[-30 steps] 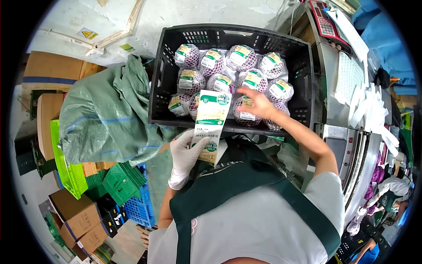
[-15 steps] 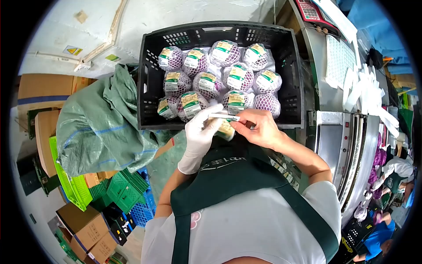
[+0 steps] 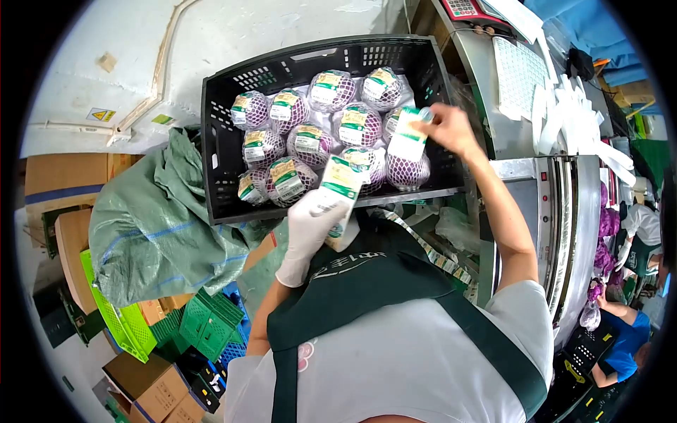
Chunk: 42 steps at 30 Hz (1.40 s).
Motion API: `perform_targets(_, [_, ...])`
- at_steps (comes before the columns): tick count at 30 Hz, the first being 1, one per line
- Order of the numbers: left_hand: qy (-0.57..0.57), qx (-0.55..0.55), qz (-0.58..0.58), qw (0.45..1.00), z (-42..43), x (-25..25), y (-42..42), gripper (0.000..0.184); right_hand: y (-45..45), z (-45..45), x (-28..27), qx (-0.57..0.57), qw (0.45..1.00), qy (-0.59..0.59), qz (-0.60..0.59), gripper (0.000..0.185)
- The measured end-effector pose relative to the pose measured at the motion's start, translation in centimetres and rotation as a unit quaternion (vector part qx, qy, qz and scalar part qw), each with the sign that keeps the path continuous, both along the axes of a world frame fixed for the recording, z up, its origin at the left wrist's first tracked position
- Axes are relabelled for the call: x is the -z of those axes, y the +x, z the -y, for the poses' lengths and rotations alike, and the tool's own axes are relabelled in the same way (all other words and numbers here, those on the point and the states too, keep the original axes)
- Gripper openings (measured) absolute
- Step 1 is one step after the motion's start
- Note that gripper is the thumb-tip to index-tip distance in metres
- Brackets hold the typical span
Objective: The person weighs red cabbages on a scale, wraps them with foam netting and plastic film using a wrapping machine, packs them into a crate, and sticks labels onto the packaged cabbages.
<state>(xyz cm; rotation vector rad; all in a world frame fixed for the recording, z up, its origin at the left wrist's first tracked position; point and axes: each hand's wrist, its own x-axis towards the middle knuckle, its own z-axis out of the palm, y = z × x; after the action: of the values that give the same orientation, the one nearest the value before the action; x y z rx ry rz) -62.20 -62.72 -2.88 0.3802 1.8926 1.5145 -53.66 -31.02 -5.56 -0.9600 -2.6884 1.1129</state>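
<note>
My left hand [image 3: 308, 229], in a white glove, is closed around a strip of green and white labels [image 3: 343, 178] at the crate's near edge. My bare right hand [image 3: 451, 129] pinches the top end of a single green and white label [image 3: 409, 138]. That label hangs over the right side of the black plastic crate [image 3: 211, 158] and hides part of a pack behind it. Inside the crate lie several round purple bundles [image 3: 360, 125] in clear wrap with a white net pattern, most bearing similar labels. One bundle [image 3: 407, 173] at the near right shows no label.
A green woven sack [image 3: 159, 225] bulges left of the crate. To the right stand a metal machine [image 3: 560, 233] and a metal table with white strips [image 3: 560, 116] and a red-keyed scale [image 3: 469, 10]. Green crates [image 3: 211, 321] and cardboard boxes [image 3: 155, 377] are lower left. Other people work at far right.
My hands have parted. The right has moved up and right over the crate with one label, while the left keeps the strip near the apron. The view has shifted slightly.
</note>
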Motion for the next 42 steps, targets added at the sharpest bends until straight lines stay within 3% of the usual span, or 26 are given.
perform_targets(3, [0.015, -0.041, 0.033, 0.999, 1.0, -0.5, -0.7, 0.028, 1.4, 1.8, 6.6, -0.109, 0.956, 0.139, 0.232, 0.051])
perform_targets(5, [-0.011, -0.053, 0.019, 0.998, 1.7, -0.7, -0.9, 0.027, 1.4, 3.6, 5.2, -0.093, 0.928, 0.166, 0.321, 0.053])
perform_targets(6, [-0.014, -0.062, 0.011, 0.998, 2.0, -0.5, -0.9, 0.027, 1.9, 3.3, 6.9, -0.086, 0.940, 0.266, 0.197, 0.050])
perform_targets(8, [-0.003, -0.077, 0.035, 0.996, 2.2, -0.6, -0.5, 0.026, 1.6, 3.0, 5.3, -0.108, 0.954, 0.278, 0.041, 0.043])
perform_targets(9, [0.010, -0.088, 0.057, 0.994, 2.2, -0.7, -0.5, 0.025, 1.2, 3.4, 4.0, -0.132, 0.967, 0.203, 0.074, 0.041])
perform_targets(12, [0.013, -0.085, 0.057, 0.995, 1.4, -1.2, -0.1, 0.023, 1.8, 4.6, 6.0, -0.288, 0.929, 0.164, 0.165, 0.057])
perform_targets(13, [0.013, -0.082, 0.056, 0.995, 1.1, -1.4, 0.0, 0.023, 2.6, 4.8, 9.0, -0.316, 0.900, 0.273, 0.126, 0.067])
perform_targets(16, [-0.003, -0.053, 0.012, 0.998, 0.2, -1.7, 0.3, 0.021, 1.6, 5.0, 10.1, -0.361, 0.855, 0.314, 0.200, 0.067])
perform_targets(17, [0.018, -0.030, 0.007, 0.999, -0.1, -1.8, 0.3, 0.020, 1.7, 5.5, 11.1, -0.344, 0.842, 0.374, 0.182, 0.067])
perform_targets(21, [0.095, 0.034, 0.006, 0.995, -0.4, -0.6, -0.1, 0.019, 1.7, 5.2, 11.5, -0.295, 0.884, 0.293, 0.212, 0.072])
perform_targets(25, [0.076, 0.103, 0.006, 0.992, 0.2, -0.5, -1.0, 0.018, 1.6, 6.0, 8.0, -0.236, 0.908, 0.253, 0.236, 0.072])
perform_targets(26, [0.102, 0.114, 0.014, 0.988, 0.5, 0.1, -1.3, 0.019, 2.1, 6.4, 6.0, -0.233, 0.936, 0.223, 0.142, 0.067])
perform_targets(27, [0.105, 0.133, 0.028, 0.985, 0.8, 0.6, -1.5, 0.019, 2.2, 7.1, 4.0, -0.138, 0.986, 0.039, 0.079, 0.064])
perform_targets(28, [0.118, 0.145, 0.028, 0.982, 0.8, 0.1, -1.5, 0.016, 2.4, 8.2, 1.8, -0.037, 0.988, -0.147, 0.011, 0.062])
perform_targets(29, [0.134, 0.170, -0.016, 0.976, 0.7, -0.2, -1.5, 0.016, 3.1, 9.8, -0.4, 0.026, 0.930, -0.350, -0.105, 0.055])
perform_targets(30, [0.148, 0.197, -0.061, 0.967, 0.7, -0.4, -1.6, 0.016, 4.1, 11.7, -2.4, 0.090, 0.813, -0.532, -0.220, 0.048])
perform_targets(31, [0.152, 0.207, -0.059, 0.965, 0.5, 0.3, -1.6, 0.014, 4.8, 13.7, -3.7, 0.077, 0.830, -0.496, -0.241, 0.041])
perform_targets(32, [0.130, 0.283, -0.092, 0.946, 0.5, 0.1, -2.0, 0.029, 5.4, 15.7, -4.8, 0.066, 0.846, -0.459, -0.262, 0.033])
perform_targets(34, [0.115, 0.304, -0.061, 0.944, -0.1, -1.3, -1.6, 0.051, 5.6, 19.2, -6.3, 0.165, 0.887, -0.382, -0.201, 0.024])
perform_targets(35, [0.154, 0.332, -0.144, 0.919, -0.6, -1.3, -1.7, 0.067, 6.0, 20.4, -6.3, 0.175, 0.900, -0.349, -0.192, 0.023])
perform_targets(36, [0.161, 0.325, -0.164, 0.917, -1.0, -1.4, -1.4, 0.061, 6.5, 21.4, -6.4, 0.187, 0.913, -0.314, -0.183, 0.021])
perform_targets(38, [0.231, 0.323, 0.036, 0.917, -1.7, -1.0, -0.5, 0.049, 7.1, 23.6, -6.9, 0.176, 0.964, -0.115, -0.162, 0.022])
perform_targets(39, [0.192, 0.349, 0.040, 0.916, -1.7, -1.3, -0.4, 0.036, 7.4, 24.7, -7.1, 0.210, 0.961, -0.084, -0.162, 0.021])
perform_targets(40, [0.182, 0.329, -0.028, 0.926, -2.1, -0.9, 0.3, 0.019, 7.8, 25.7, -7.4, 0.246, 0.955, -0.052, -0.161, 0.021])
perform_targets(41, [0.156, 0.354, -0.023, 0.922, -2.3, 0.3, 0.6, 0.013, 8.8, 26.7, -6.8, 0.296, 0.946, -0.028, -0.130, 0.021])
perform_targets(42, [0.130, 0.376, -0.019, 0.917, -2.4, 1.3, 1.0, 0.009, 9.3, 27.6, -7.1, 0.344, 0.918, -0.004, -0.197, 0.019])
